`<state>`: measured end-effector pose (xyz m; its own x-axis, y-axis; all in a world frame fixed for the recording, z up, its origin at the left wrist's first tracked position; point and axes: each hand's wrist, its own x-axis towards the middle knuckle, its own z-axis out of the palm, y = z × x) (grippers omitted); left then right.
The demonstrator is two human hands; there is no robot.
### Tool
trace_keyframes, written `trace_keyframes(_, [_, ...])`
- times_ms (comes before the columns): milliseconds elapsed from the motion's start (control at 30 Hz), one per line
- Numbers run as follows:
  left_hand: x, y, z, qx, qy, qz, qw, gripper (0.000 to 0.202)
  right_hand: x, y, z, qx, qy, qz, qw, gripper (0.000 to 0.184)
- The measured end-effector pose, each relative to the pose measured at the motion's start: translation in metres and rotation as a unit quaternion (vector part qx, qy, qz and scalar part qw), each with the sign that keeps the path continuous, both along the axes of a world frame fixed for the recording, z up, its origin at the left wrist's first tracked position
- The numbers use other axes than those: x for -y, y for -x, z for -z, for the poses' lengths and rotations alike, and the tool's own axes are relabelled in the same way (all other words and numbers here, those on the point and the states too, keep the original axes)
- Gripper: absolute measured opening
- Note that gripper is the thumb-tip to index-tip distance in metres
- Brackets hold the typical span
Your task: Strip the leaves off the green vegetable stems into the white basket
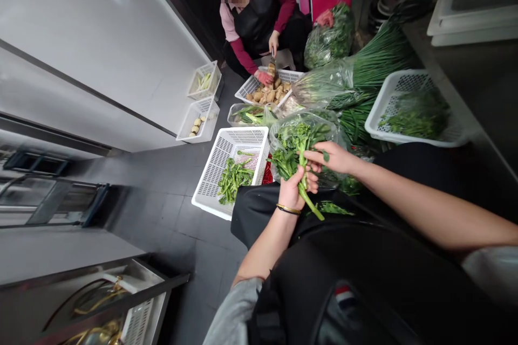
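My left hand is closed around a thick-stemmed leafy green stalk, its leafy top tilted up and away and its cut end pointing down toward my lap. The fingers of my right hand pinch at the upper stem, with a small leaf showing against them. Just beyond both hands lies a clear plastic bag with more greens. Bits of green leaf lie on my dark apron. To the left, a white perforated basket holds a pile of trimmed greens.
Across from me a person brushes potatoes in a white basket. Long green onions and a bagged bundle of greens lie at the right, beside another basket. Two clear bins stand along the wall.
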<state>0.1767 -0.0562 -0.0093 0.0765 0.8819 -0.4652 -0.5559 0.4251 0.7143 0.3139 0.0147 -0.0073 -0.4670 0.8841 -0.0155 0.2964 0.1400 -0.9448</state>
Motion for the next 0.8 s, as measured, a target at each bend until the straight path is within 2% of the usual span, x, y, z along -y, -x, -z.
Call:
trace_keyframes(100, [-0.003, -0.006, 0.006, -0.022, -0.004, -0.067, 0.998, 0.023, 0.005, 0.01, 0.0, 0.046, -0.141, 0.063, 0.987, 0.05])
trace_keyframes(167, [-0.008, -0.001, 0.008, 0.0, 0.026, -0.1, 0.995, 0.021, 0.021, 0.01, 0.007, 0.036, -0.208, 0.029, 0.977, 0.046])
trace_keyframes(200, [-0.01, 0.002, 0.008, 0.017, 0.041, -0.104, 0.994, 0.021, 0.03, 0.008, 0.013, 0.015, -0.205, -0.001, 0.979, 0.043])
trace_keyframes(267, [-0.011, 0.01, 0.007, 0.049, 0.055, -0.094, 0.993, 0.021, 0.042, -0.002, 0.021, -0.026, -0.156, -0.026, 0.987, 0.039])
trace_keyframes(333, [-0.01, 0.015, 0.006, 0.078, 0.054, -0.056, 0.994, 0.021, 0.044, -0.012, 0.023, -0.044, -0.082, 0.01, 0.996, 0.04])
trace_keyframes(400, [-0.006, 0.015, 0.006, 0.095, 0.048, 0.005, 0.994, 0.023, 0.033, -0.017, 0.017, -0.048, -0.017, 0.045, 0.998, 0.043])
trace_keyframes(500, [0.001, 0.007, 0.008, 0.094, 0.034, 0.094, 0.99, 0.027, 0.01, -0.01, -0.001, -0.057, 0.032, 0.029, 0.997, 0.047])
trace_keyframes(567, [0.002, 0.001, 0.011, 0.072, 0.014, 0.108, 0.991, 0.029, 0.003, -0.001, -0.009, -0.03, -0.015, 0.034, 0.999, 0.049])
trace_keyframes(633, [0.001, -0.001, 0.012, 0.041, 0.005, 0.068, 0.997, 0.027, 0.007, 0.007, -0.01, 0.022, -0.115, 0.062, 0.991, 0.048])
trace_keyframes(667, [-0.001, 0.0, 0.013, 0.03, 0.011, 0.034, 0.999, 0.025, 0.013, 0.009, -0.007, 0.042, -0.167, 0.056, 0.984, 0.047])
trace_keyframes(733, [-0.006, 0.007, 0.012, 0.031, 0.034, -0.017, 0.999, 0.022, 0.028, 0.005, 0.005, 0.062, -0.233, -0.01, 0.97, 0.045])
trace_keyframes(800, [-0.009, 0.017, 0.01, 0.055, 0.041, -0.012, 0.998, 0.021, 0.038, -0.009, 0.024, 0.105, -0.23, -0.044, 0.966, 0.041])
